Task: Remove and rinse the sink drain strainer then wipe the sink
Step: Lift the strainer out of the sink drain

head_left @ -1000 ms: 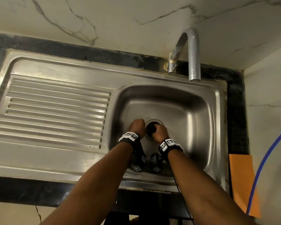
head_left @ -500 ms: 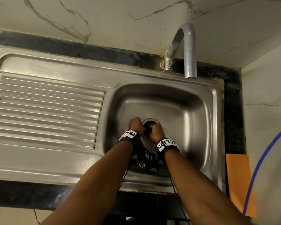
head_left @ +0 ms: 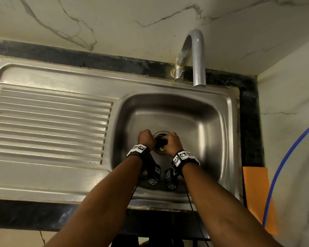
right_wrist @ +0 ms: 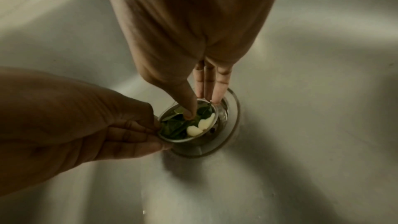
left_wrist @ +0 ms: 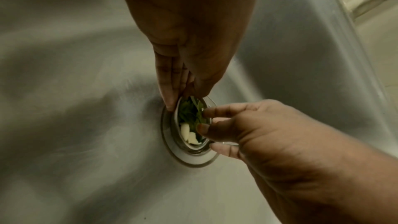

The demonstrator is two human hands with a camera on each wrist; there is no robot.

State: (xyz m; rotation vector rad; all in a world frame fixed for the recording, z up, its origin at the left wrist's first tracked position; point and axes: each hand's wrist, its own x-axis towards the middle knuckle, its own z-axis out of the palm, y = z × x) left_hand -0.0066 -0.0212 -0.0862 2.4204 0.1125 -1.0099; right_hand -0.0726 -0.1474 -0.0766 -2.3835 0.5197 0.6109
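A small steel drain strainer [right_wrist: 183,140] holding green leaves [right_wrist: 172,128] and white scraps [right_wrist: 194,130] sits tilted and partly raised out of the drain ring [right_wrist: 233,113] in the sink basin [head_left: 203,125]. My left hand [left_wrist: 183,98] pinches its rim on one side. My right hand [right_wrist: 202,108] pinches the opposite side, thumb inside the cup and fingers [right_wrist: 215,98] outside. In the head view the left hand [head_left: 146,138] and right hand [head_left: 172,142] meet over the strainer [head_left: 161,143], hiding most of it.
A curved metal tap [head_left: 194,56] stands behind the basin, spout over its back edge. A ribbed drainboard [head_left: 52,122] lies to the left. An orange sheet [head_left: 257,193] and a blue hose [head_left: 284,166] are at the right, by the wall.
Both hands have stayed at the drain. The strainer now sits tilted and a little raised between them, and a white scrap shows in it.
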